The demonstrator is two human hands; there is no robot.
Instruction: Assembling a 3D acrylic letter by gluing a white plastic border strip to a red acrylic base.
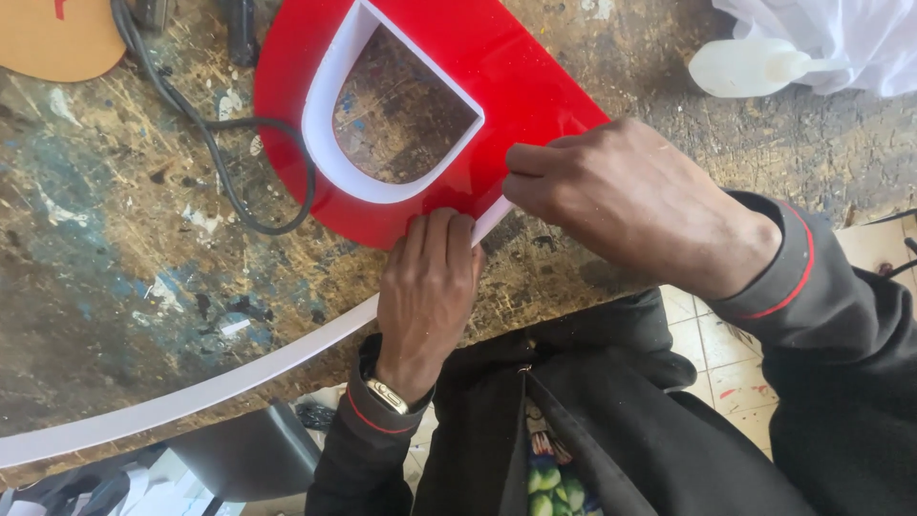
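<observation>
The left hand (427, 277) and right hand (611, 196) are pinching the white strip (191, 397) against the red letter (497, 86) edge; pressing it flush, steadily, would seat it best.

Letter panel (497, 86) on workbench (124, 239), cable (215, 143) left, bottle (740, 67) right.
</observation>
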